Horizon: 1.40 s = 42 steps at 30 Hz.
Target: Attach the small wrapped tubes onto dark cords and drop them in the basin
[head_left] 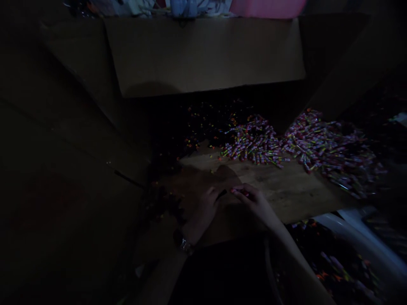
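The scene is very dark. My left hand (207, 204), with a watch (182, 242) on its wrist, is closed on a small dark strip-like piece (221, 194) that points toward the right hand. Just across from it, my right hand (252, 199) pinches a small reddish tube-like piece (244, 192). A narrow gap separates the two pieces. Both hands are above a wooden board (280, 186). On its far side lies a heap of small pink, white and yellow tube-like pieces (257, 144); their exact kind is unclear.
A cardboard flap (206, 55) overhangs the back, with a pink object (269, 7) above it. More tube-like pieces (330, 148) spread to the right. At lower right, a pale tub (359, 233) holds dark and coloured pieces. Dark clustered pieces (163, 203) lie at left.
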Each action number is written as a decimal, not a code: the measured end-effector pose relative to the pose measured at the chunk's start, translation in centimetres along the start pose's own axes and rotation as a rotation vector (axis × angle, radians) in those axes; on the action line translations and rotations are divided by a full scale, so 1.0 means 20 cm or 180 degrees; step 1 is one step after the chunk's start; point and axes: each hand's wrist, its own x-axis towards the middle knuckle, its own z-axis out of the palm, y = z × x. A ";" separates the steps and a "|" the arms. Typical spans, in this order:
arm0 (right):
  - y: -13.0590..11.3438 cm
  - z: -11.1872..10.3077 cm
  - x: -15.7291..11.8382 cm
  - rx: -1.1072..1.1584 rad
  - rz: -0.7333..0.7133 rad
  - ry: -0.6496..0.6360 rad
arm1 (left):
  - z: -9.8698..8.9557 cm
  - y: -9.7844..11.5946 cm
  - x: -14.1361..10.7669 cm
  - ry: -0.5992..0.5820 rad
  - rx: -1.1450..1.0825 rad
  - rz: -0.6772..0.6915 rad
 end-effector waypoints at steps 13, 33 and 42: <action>0.03 -0.01 -0.01 -0.0081 -0.0195 -0.0103 | -0.02 0.04 0.02 -0.0197 0.0464 0.0353; 0.00 0.05 0.01 -0.1299 -0.0086 -0.0656 | 0.09 -0.20 -0.14 0.0293 0.0867 0.0644; 0.00 0.05 0.02 -0.1470 -0.0219 -0.0323 | -0.01 -0.30 -0.06 0.0346 0.1068 0.0671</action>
